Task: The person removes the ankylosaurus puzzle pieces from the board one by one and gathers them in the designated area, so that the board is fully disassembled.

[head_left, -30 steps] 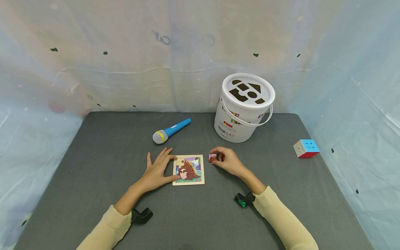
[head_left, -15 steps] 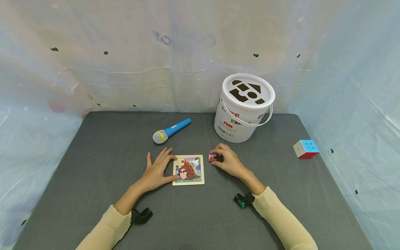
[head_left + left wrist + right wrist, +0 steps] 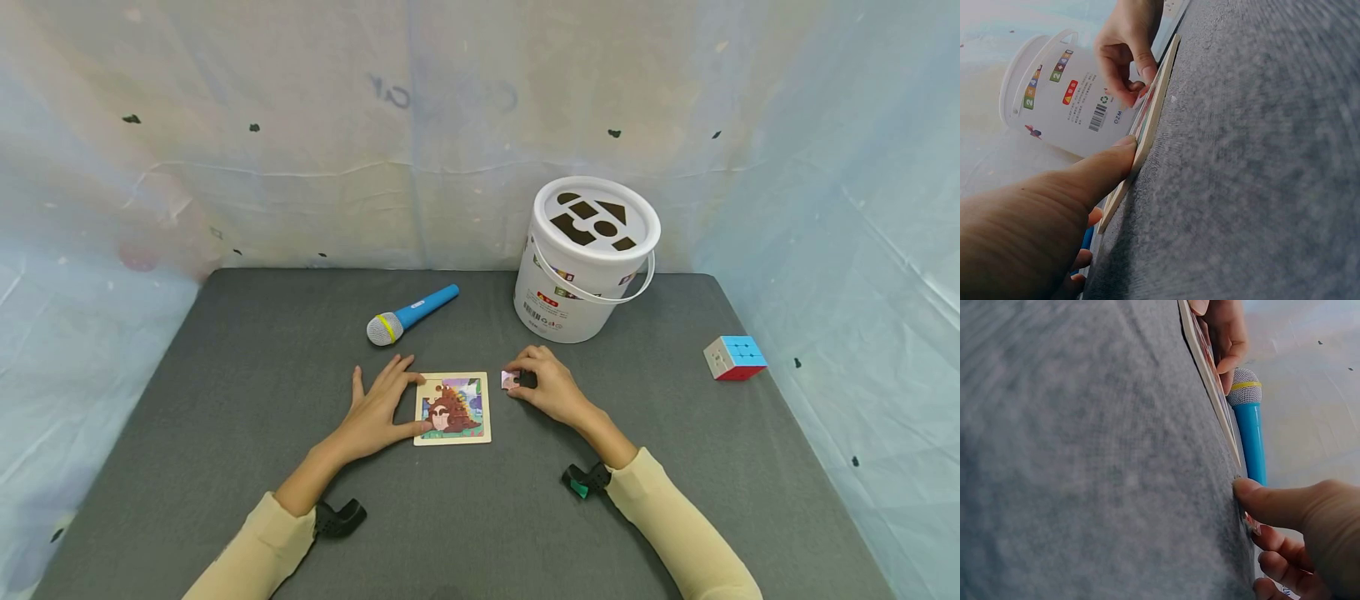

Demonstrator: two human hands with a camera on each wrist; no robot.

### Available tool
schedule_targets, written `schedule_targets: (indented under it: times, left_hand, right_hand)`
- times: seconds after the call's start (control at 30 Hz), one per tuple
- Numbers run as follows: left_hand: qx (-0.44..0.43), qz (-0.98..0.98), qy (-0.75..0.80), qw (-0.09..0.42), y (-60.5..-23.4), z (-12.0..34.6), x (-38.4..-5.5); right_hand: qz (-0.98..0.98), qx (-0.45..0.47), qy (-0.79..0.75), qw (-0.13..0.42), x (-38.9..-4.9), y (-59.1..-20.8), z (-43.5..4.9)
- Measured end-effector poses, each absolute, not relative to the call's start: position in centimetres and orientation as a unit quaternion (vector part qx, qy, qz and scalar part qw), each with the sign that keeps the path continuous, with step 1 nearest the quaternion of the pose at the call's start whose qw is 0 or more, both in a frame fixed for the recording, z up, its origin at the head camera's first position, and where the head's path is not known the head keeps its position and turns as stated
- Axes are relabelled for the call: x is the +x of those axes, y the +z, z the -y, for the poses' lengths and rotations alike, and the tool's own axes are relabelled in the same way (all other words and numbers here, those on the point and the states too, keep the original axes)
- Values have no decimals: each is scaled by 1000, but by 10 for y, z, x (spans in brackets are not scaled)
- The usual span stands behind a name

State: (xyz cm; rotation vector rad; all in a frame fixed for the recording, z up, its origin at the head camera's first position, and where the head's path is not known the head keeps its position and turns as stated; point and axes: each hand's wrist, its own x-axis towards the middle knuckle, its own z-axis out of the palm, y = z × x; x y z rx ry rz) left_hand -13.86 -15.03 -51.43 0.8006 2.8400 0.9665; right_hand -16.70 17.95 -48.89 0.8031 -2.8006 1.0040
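A square wooden jigsaw puzzle [image 3: 450, 437] with a pale frame and a brown dinosaur picture lies flat on the table. Its upper left part shows bare wood. My left hand [image 3: 381, 415] rests at its left side, fingers spread, with the thumb on the lower left of the puzzle and the index finger at the upper left corner. Just right of the frame, my right hand [image 3: 551, 387] pinches a small puzzle piece [image 3: 510, 380] between thumb and fingers. In the right wrist view the fingers mostly cover that piece [image 3: 1251, 523], low over the cloth.
A blue toy microphone [image 3: 423, 308] lies behind the puzzle. Farther back on the right stands a white bucket [image 3: 555, 312] with shape holes in its lid. A puzzle cube [image 3: 737, 358] sits near the right edge of the grey table [image 3: 465, 525]. Plastic sheeting surrounds the table.
The piece in my right hand has tilted, and its visible face now looks paler. The right fingers have shifted slightly around it. My left hand and the puzzle stay where they were.
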Motion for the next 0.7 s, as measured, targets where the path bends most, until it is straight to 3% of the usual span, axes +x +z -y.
schedule_targets:
  times: [0.7]
  left_hand:
    - [257, -915, 312, 18, -511, 150, -137]
  right_hand:
    - [896, 252, 366, 8, -168, -489, -182]
